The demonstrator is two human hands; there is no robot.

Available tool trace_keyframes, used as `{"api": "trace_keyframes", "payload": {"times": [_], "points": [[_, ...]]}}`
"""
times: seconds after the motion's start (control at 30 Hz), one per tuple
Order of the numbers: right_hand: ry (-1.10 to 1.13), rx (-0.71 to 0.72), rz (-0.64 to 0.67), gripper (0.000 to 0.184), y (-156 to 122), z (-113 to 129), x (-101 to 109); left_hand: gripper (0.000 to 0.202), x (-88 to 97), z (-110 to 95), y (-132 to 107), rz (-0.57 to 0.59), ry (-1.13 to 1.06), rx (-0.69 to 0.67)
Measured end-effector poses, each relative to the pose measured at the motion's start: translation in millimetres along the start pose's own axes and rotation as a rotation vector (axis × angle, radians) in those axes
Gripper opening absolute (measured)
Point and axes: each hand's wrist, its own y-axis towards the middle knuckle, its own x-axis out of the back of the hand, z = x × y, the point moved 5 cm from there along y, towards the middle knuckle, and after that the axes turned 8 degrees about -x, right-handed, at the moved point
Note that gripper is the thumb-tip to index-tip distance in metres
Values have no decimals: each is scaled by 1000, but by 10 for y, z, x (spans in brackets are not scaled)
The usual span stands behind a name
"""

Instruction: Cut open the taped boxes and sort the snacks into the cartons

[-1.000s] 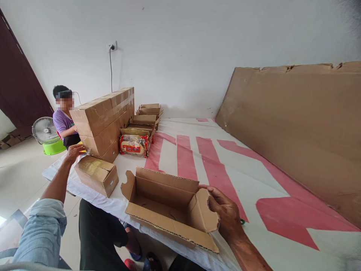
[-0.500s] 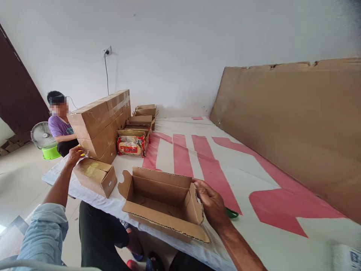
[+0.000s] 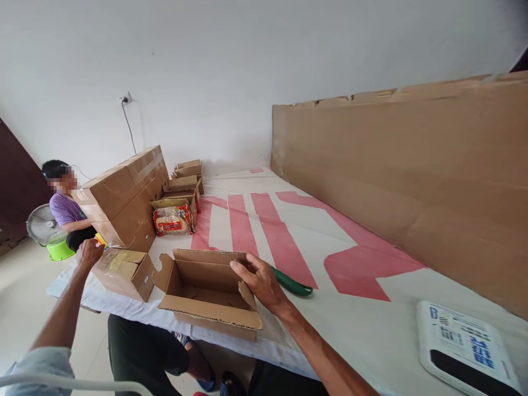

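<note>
My left hand (image 3: 89,254) is closed around a small yellow tape dispenser (image 3: 100,240), mostly hidden by the fingers. It is beside the near-left end of a closed carton (image 3: 124,269) with clear tape over its top. In front of me stands an open carton (image 3: 206,316), flaps up and nothing visible inside. My right hand (image 3: 259,278) rests at its right end, thumb and fingers bent over the flap and back corner. A green long object with a looped end (image 3: 295,283) lies just beyond that hand, partly covered by it.
Stacked taped cartons (image 3: 124,192) stand at the left, beside open cartons, the front one with a red food packet (image 3: 172,220). A person (image 3: 68,212) sits behind, near a fan (image 3: 41,225). A large cardboard sheet (image 3: 391,176) leans at right; a white device (image 3: 466,341) lies nearer.
My view has turned right, bringing the white device into full sight. My right hand has slid inward along the open carton's end. My left hand has drawn nearer along the closed carton.
</note>
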Motion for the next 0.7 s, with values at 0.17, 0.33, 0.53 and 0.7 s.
{"api": "trace_keyframes", "payload": {"times": [0.17, 0.33, 0.53, 0.7], "points": [[51, -15, -77, 52, 6, -38, 73, 36, 235, -1168, -715, 43, -350, -528], [87, -23, -153, 51, 68, -72, 82, 66, 164, -2536, -1717, 476, -238, -1114], [137, 59, -99, 47, 95, -109, 47, 13, -384, -2902, -1718, 557, 193, -1122], [34, 122, -92, 59, 75, -279, 106, 21, -639, -2633, -1147, 391, 246, -1026]]}}
